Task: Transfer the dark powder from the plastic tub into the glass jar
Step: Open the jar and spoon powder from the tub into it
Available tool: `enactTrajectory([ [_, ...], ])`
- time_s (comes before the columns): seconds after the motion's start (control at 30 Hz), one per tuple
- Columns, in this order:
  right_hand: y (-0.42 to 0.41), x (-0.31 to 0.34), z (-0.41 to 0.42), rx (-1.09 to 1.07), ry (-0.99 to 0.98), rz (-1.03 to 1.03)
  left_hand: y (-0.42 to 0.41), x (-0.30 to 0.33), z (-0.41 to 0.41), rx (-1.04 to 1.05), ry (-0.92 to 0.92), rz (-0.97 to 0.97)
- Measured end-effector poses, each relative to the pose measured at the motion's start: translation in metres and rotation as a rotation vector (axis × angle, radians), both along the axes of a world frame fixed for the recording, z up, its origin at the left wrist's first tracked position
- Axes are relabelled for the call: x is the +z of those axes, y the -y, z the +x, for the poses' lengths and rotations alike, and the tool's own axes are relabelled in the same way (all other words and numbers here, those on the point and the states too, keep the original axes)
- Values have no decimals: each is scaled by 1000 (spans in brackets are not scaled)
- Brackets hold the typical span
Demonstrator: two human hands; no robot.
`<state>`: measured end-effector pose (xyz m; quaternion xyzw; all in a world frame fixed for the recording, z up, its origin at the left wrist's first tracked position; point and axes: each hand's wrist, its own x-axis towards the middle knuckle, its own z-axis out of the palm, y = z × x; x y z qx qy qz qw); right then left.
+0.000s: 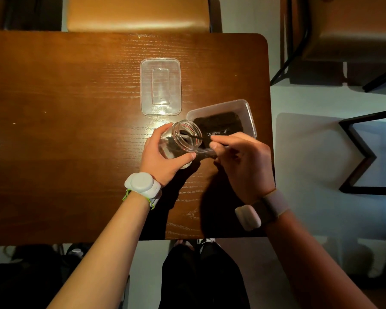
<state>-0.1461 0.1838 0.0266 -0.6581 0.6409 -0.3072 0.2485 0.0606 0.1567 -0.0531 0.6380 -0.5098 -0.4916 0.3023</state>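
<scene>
My left hand [163, 157] grips a clear glass jar [183, 139] and tilts its open mouth toward the right, over the near corner of the plastic tub [247, 110]. Some dark powder lies inside the jar. The tub stands at the table's right side and holds a layer of dark powder [221, 123]. My right hand [241, 161] pinches the handle of a thin dark spoon [193, 137], whose tip reaches into the jar's mouth.
The tub's clear lid [161, 86] lies flat on the brown wooden table [65, 103], just behind the jar. The table's right edge runs close to the tub. Chairs stand behind and to the right.
</scene>
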Motion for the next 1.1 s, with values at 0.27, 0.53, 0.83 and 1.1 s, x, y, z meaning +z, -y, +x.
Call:
enactTrajectory([
  [0.27, 13, 3, -45, -278, 3, 3, -2, -2, 1, 17, -1, 9],
  [0.53, 26, -21, -105, -31, -437, 44, -1, -5, 3, 18, 9, 16],
  [0.83, 22, -37, -79, -265, 50, 391, -4, -9, 3, -6, 25, 43],
  [1.1, 14, -54, -44, -343, 471, 562, -4, -11, 5, -1, 13, 60],
])
